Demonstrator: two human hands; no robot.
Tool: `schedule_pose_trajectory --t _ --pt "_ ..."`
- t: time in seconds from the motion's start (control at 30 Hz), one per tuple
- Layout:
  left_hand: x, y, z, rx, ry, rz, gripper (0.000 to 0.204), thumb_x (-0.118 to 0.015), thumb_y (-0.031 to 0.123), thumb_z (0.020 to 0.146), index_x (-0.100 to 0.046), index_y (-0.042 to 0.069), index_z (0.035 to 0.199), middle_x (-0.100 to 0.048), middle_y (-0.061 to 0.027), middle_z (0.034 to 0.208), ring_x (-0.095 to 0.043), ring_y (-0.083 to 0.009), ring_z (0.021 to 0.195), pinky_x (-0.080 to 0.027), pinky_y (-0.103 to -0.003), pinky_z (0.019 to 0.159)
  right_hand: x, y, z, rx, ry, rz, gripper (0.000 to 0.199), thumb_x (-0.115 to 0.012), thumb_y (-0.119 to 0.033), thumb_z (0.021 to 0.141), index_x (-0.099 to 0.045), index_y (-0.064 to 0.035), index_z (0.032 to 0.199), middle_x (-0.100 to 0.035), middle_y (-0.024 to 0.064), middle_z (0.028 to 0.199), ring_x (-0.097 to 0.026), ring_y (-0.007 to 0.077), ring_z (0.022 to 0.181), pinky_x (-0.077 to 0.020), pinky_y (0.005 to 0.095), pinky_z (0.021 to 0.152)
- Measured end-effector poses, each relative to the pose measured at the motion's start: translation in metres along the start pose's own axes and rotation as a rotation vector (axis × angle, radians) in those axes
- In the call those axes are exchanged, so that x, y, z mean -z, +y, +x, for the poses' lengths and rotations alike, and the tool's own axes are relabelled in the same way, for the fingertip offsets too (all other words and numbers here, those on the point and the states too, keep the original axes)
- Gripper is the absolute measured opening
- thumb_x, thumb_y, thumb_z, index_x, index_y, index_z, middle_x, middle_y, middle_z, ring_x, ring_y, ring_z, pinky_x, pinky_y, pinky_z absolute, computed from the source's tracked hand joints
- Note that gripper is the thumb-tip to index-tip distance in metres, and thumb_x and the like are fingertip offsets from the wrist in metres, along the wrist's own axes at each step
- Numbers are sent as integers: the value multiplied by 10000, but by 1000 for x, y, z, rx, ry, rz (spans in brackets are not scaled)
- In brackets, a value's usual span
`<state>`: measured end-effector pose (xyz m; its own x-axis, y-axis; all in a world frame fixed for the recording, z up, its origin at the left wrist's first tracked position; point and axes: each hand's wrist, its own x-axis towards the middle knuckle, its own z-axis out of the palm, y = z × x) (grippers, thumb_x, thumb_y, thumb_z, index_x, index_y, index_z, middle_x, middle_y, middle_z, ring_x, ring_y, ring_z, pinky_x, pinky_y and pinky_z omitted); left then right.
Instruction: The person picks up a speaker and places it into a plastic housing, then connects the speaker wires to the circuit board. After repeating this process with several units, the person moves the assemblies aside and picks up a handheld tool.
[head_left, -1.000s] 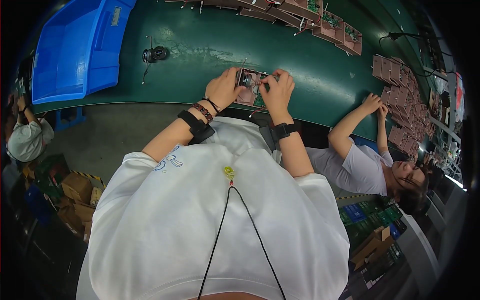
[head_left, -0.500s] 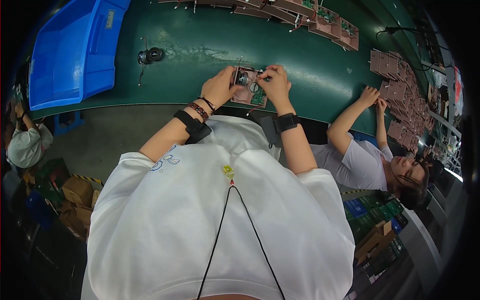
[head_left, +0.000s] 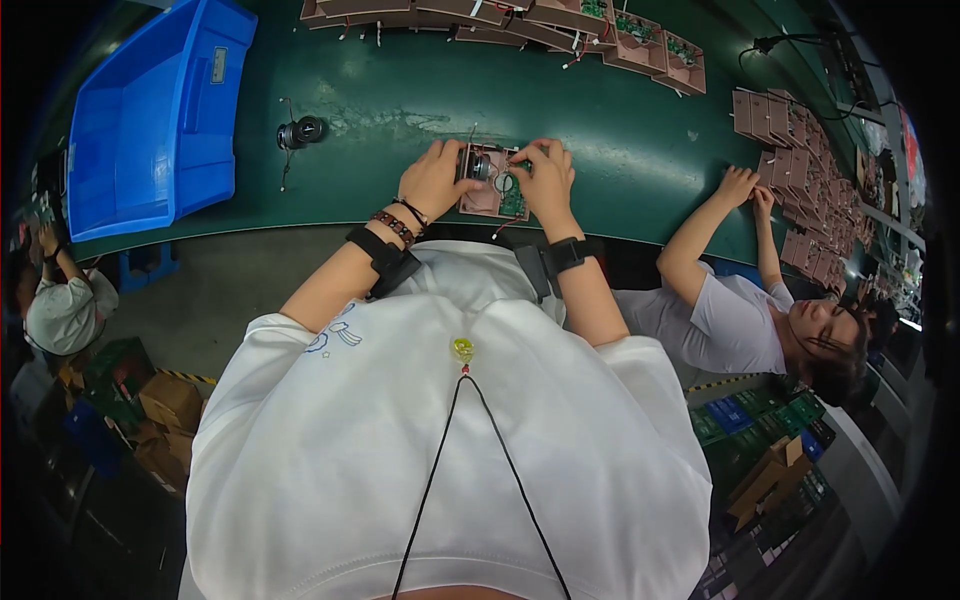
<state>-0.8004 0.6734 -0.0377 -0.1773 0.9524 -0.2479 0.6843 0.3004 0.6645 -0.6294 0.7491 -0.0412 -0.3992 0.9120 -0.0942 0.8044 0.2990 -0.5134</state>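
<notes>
A small pink open box (head_left: 479,204) lies on the green table in front of me. Inside it are a round black speaker (head_left: 480,167) at the left and a green circuit board (head_left: 514,200) at the right. My left hand (head_left: 430,182) grips the box's left side, thumb at the speaker and fingers around the outer wall. Over the box's right side, my right hand (head_left: 548,182) has its thumb and index finger pinched together just above the board. What lies between those fingertips is too small to name. A thin red wire hangs out at the box's near edge.
A pair of black speakers (head_left: 301,132) with wires lies left of the box, beside a large blue bin (head_left: 205,150). Pink boxes with boards (head_left: 634,42) line the far edge. At right, a co-worker's hands (head_left: 740,186) touch stacked pink boxes (head_left: 795,165).
The whole view has shifted slightly. Both hands remain at the pink box, and the right fingers have shifted a little over the circuit board.
</notes>
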Motion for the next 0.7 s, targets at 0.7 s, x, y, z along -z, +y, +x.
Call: schedule_pose_trajectory --t 0.7 --pt "7 21 35 -405 241 166 124 -645 124 720 -631 122 843 -544 -35 987 -510 -254 930 -435 -369 776 7 -17 6 208 90 -159 155 -681 -85 616 -606 -97 752 -477 76 984 -435 275 963 -348 368 743"
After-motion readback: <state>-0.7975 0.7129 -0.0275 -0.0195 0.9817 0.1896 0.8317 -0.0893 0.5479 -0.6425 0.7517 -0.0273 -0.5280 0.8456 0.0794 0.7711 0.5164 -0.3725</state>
